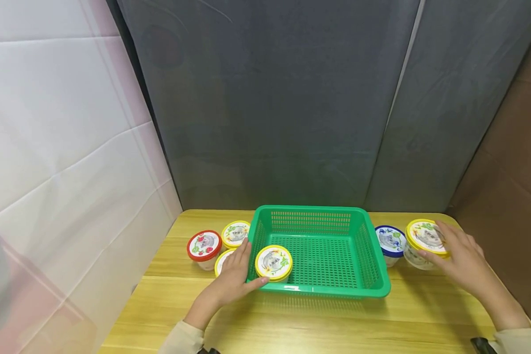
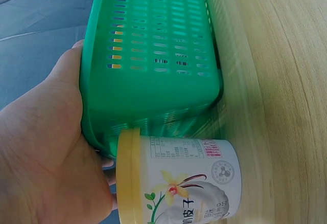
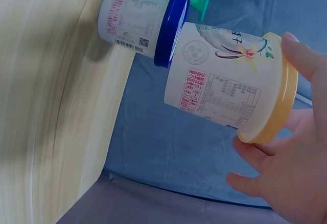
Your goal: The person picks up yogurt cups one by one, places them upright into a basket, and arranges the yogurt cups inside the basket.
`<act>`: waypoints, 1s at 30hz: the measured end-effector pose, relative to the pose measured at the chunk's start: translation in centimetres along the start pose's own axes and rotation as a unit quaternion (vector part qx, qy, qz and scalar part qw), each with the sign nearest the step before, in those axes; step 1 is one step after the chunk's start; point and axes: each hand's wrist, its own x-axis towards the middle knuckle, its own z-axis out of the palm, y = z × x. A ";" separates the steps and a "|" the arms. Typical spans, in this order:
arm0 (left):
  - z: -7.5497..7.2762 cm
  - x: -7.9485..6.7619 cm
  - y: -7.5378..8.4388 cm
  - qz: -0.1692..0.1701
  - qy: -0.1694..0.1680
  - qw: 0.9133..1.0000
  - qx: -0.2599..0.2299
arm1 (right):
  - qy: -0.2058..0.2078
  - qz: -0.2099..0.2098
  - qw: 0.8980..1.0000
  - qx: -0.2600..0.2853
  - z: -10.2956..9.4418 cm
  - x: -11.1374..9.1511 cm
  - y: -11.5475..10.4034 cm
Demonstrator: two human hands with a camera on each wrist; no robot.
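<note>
A green plastic basket (image 1: pixel 318 289) sits on the table with a yellow-lidded tub (image 1: pixel 273 264) inside its near left corner. My left hand (image 1: pixel 230 279) grips the basket's left rim, thumb toward the near edge. Right below that hand, outside the basket, stands another yellow-lidded tub (image 2: pixel 199 183), partly covered by it in the head view. My right hand (image 1: pixel 462 258) holds a yellow-lidded tub (image 3: pixel 225 78) by its lid, thumb and fingers on opposite sides. That tub is raised off the table, close beside a blue-lidded tub (image 3: pixel 138 22).
Left of the basket stand a red-lidded tub (image 1: pixel 204 247) and a further yellow-lidded tub (image 1: pixel 236 233). The blue-lidded tub stands just off the basket's right side. A grey curtain (image 1: pixel 270 108) hangs behind the wooden table (image 1: pixel 159 305), with a white sheet (image 1: pixel 62 123) at left.
</note>
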 end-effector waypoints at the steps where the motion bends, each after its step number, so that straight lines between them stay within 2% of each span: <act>1: 0.0 0.0 0.0 0.001 0.001 1.000 0.000 | 0.000 -0.001 1.000 -0.001 0.0 0.1 0.0; 11: -0.1 0.0 0.0 -0.002 -0.009 1.000 0.000 | 0.015 -0.015 0.999 0.036 0.2 0.5 -1.1; 14: -0.1 0.0 -0.1 -0.003 -0.007 1.000 -0.002 | 0.007 -0.010 0.999 0.042 0.3 0.7 -1.5; 21: 0.1 0.0 -0.1 -0.013 -0.007 1.000 -0.007 | 0.007 -0.003 0.999 0.033 0.6 1.1 -2.2; 30: -0.1 -0.1 0.0 -0.012 -0.003 1.000 -0.013 | 0.010 -0.018 0.999 0.032 0.7 1.3 -2.6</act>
